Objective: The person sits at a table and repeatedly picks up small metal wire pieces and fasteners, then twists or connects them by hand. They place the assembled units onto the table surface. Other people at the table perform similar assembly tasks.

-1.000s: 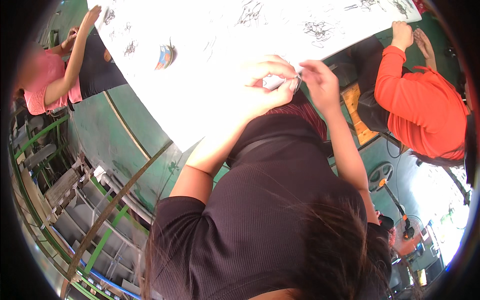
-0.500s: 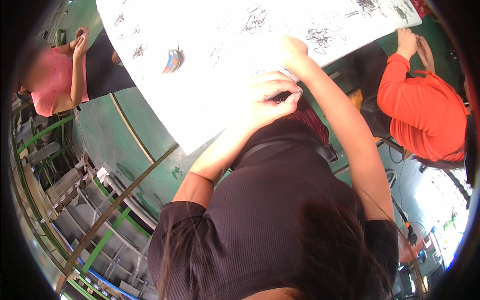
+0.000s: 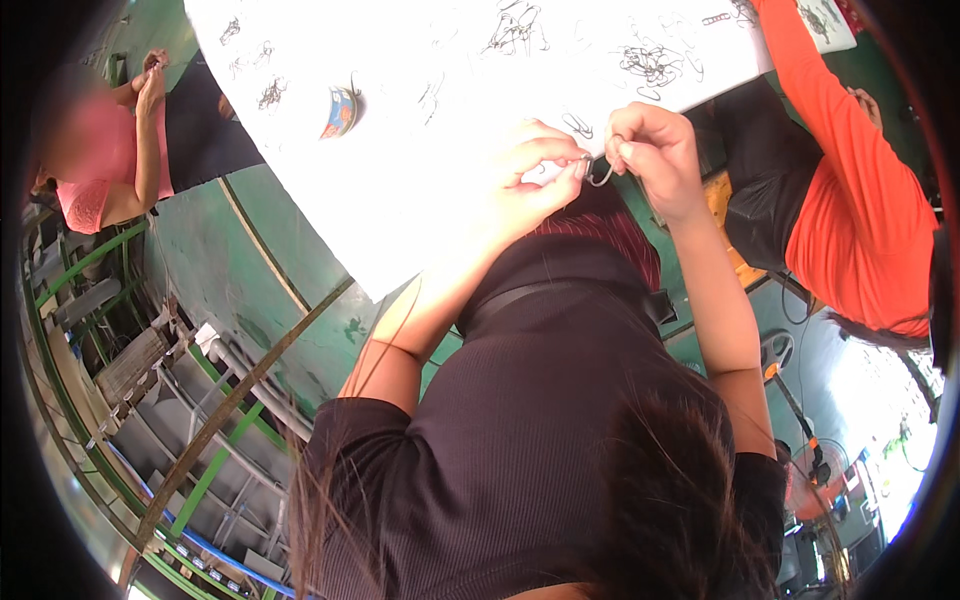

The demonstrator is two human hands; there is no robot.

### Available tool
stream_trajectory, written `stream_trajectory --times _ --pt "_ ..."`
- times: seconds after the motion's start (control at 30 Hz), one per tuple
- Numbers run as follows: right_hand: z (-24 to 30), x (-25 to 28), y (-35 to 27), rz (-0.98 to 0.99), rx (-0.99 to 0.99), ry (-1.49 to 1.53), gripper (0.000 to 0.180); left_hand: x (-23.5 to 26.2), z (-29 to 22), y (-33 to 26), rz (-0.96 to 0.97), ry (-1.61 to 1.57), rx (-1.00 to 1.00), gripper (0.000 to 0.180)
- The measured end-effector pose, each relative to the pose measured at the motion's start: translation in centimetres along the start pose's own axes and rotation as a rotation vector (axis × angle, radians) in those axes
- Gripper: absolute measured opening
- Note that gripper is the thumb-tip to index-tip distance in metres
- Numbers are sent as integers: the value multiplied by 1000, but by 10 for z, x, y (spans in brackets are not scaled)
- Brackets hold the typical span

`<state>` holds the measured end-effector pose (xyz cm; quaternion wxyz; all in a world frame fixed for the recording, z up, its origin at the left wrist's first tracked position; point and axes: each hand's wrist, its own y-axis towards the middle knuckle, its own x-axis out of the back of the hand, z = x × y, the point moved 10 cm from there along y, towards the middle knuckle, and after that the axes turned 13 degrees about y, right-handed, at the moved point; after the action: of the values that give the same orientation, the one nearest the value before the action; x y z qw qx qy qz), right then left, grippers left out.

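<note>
My left hand (image 3: pixel 540 175), closed in a pinch, holds a small metallic piece (image 3: pixel 586 166) between thumb and forefinger. My right hand (image 3: pixel 658 158) is closed too, its fingertips pinching a thin curved strand (image 3: pixel 603 181) that reaches across to the metal piece. Whether that strand is wire or cord I cannot tell. Both hands are over the near edge of the white table (image 3: pixel 330 210). Just beyond them lie a few thin dark loops (image 3: pixel 577 125), and farther off is a tangled pile of dark loops (image 3: pixel 650 66).
Another loop pile (image 3: pixel 517 28) and a round blue-and-orange container (image 3: pixel 341 112) are on the table. A person in orange (image 3: pixel 860 190) at right reaches over the table's edge. A person in pink (image 3: pixel 105 150) is at far left. Metal racks (image 3: pixel 230 470) stand lower left.
My right hand has come back from the tabletop toward my left hand and now pinches the strand. The person in orange has stretched an arm out across the table.
</note>
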<state>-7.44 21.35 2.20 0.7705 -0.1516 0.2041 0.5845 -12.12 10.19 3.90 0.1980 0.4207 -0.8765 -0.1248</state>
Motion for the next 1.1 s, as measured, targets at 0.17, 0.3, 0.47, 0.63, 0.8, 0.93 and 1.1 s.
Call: stream_trajectory --times 0.17,0.3,0.47,0.63,0.8,0.93,1.1 --pt "-5 3 -7 -121 56 -171 7 2 -12 -1 100 201 -142 14" --pt "9 -8 -19 -175 256 -414 7 2 -24 -6 145 309 -254 15" --pt "51 -42 -38 -110 598 -648 13 14 -8 1 115 414 -205 13" --pt "57 -32 -45 -112 560 -654 14 65 110 9 -9 954 300 28" --pt "46 -23 -47 -21 419 -680 13 83 150 7 88 1118 500 27" --pt "41 -18 -52 -39 385 -713 13 70 162 24 389 1214 548 18" --pt "41 -16 -55 -61 365 -751 14 63 159 33 424 1313 455 13"
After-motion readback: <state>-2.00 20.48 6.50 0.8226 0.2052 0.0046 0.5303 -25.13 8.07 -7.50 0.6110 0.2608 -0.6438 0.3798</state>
